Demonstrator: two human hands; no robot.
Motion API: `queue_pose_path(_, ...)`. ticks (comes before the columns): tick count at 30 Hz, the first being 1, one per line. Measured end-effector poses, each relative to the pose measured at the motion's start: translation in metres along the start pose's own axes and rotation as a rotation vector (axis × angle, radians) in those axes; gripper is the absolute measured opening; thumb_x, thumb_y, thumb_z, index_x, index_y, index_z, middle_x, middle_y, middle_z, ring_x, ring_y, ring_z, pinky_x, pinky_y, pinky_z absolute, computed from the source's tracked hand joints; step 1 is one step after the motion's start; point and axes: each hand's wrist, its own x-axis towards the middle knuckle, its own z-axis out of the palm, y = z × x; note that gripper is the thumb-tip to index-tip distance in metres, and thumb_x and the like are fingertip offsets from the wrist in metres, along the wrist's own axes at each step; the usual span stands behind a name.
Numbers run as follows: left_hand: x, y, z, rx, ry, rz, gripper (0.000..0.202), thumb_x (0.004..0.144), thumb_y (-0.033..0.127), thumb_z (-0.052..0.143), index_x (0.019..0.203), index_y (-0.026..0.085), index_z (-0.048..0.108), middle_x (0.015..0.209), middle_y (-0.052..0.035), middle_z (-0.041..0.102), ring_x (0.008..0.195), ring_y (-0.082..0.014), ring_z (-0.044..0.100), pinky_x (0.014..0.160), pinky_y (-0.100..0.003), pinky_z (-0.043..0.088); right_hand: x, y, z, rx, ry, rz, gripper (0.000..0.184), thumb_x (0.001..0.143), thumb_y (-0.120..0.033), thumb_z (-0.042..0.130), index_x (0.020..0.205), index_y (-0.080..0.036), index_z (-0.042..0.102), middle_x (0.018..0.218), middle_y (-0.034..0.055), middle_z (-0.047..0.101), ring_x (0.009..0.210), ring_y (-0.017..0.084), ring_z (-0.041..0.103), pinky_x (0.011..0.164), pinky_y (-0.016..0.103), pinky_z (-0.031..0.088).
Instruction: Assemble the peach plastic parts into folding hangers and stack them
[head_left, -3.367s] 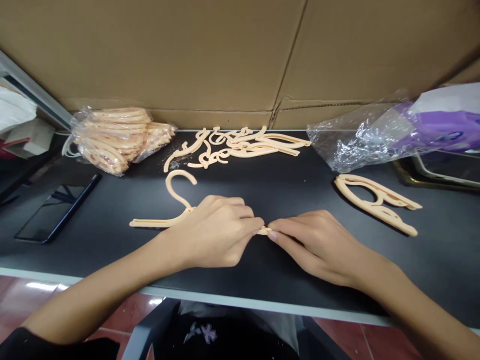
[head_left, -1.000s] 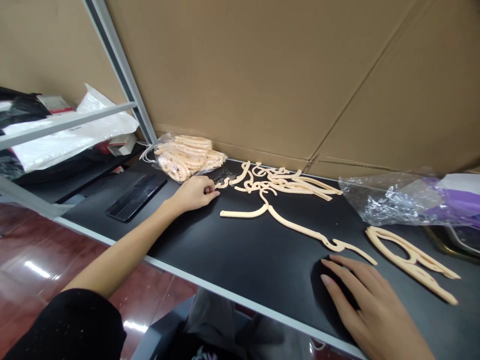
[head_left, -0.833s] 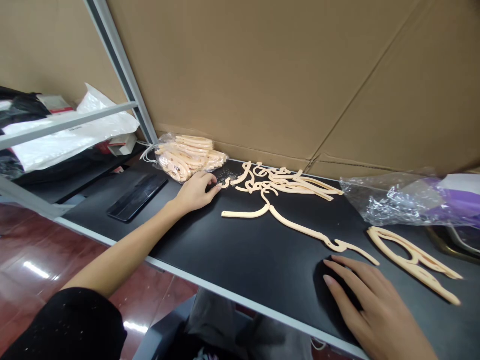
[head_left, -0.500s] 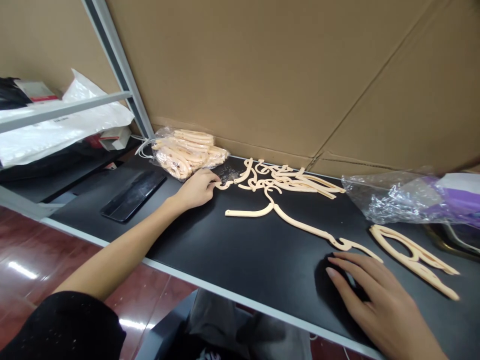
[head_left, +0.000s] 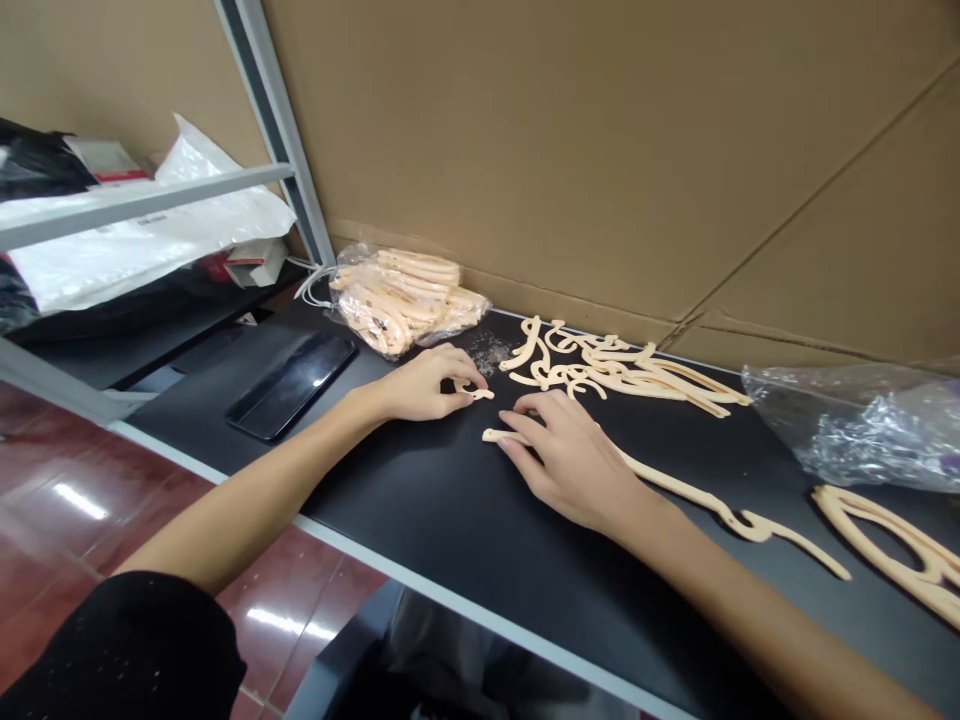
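Left hand pinches a small peach plastic piece against the black desk. Right hand, just beside it, lies open, fingers flat on a long peach hanger. Beyond both hands sit loose hanger parts. Beyond the left hand is a bagged bundle.

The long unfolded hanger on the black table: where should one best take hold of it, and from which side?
Probably the thin arm of the unfolded hanger, just right of the right hand lying on it, pinched from above across its width. It lies flat on the table, so only its edges are free, with bare table on both sides there.
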Motion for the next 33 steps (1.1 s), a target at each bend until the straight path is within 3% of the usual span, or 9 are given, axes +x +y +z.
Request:
queue_pose_path(4, 0.001, 0.004, -0.001, 0.013, -0.035, -0.072, 0.020, 0.086, 0.019, 0.061, 0.103, 0.016, 0.072, 0.101, -0.0074, 0.070, 0.099, -0.0211, 0.061, 0.092, -0.035, 0.047, -0.006, 0.006, 0.011, 0.048, 0.036, 0.009, 0.022, 0.098, -0.024, 0.052, 0.105, -0.014, 0.071, 0.106, 0.0123, 0.067, 0.097, 0.026, 0.059, 0.084, 0.042, 0.049)
queue_pose_path(10, 0.002, 0.018, -0.003, 0.058, -0.062, -0.182, 0.023, 0.084, 0.018, 0.063, 0.104, 0.014, 0.071, 0.099, -0.0085, 0.068, 0.090, -0.0201, 0.062, 0.081, -0.031, 0.049, -0.008, 0.011, 0.011, 0.121, 0.081, 0.005, 0.014, 0.097, -0.017, 0.054, 0.098, -0.014, 0.067, 0.099, 0.0098, 0.070, 0.091, 0.023, 0.061, 0.079, 0.038, 0.046)
queue_pose_path(18, -0.002, 0.025, -0.003, -0.133, -0.091, -0.139, 0.018, 0.087, 0.021, 0.060, 0.101, 0.015, 0.070, 0.095, -0.0044, 0.069, 0.080, -0.0134, 0.064, 0.073, -0.023, 0.048, -0.007, 0.010, 0.014, 0.045, 0.152, 0.000, 0.013, 0.097, -0.016, 0.055, 0.097, -0.014, 0.067, 0.089, 0.0078, 0.071, 0.082, 0.022, 0.062, 0.073, 0.037, 0.044)
queue_pose_path(23, -0.002, 0.033, -0.004, -0.196, -0.153, -0.248, 0.019, 0.089, 0.025, 0.059, 0.097, 0.014, 0.072, 0.079, -0.0015, 0.070, 0.070, -0.0122, 0.061, 0.065, -0.021, 0.044, -0.007, 0.012, 0.015, 0.025, 0.193, -0.003, 0.012, 0.096, -0.015, 0.057, 0.098, -0.013, 0.068, 0.088, 0.0076, 0.072, 0.080, 0.022, 0.064, 0.072, 0.036, 0.044)
queue_pose_path(33, -0.002, 0.040, -0.006, -0.290, -0.162, -0.219, 0.017, 0.089, 0.021, 0.059, 0.095, 0.014, 0.073, 0.081, -0.0014, 0.073, 0.071, -0.0112, 0.062, 0.065, -0.020, 0.043, -0.008, 0.010, 0.014, -0.003, 0.209, -0.020, 0.013, 0.096, -0.014, 0.055, 0.098, -0.014, 0.068, 0.088, 0.0070, 0.073, 0.078, 0.020, 0.064, 0.071, 0.035, 0.043)
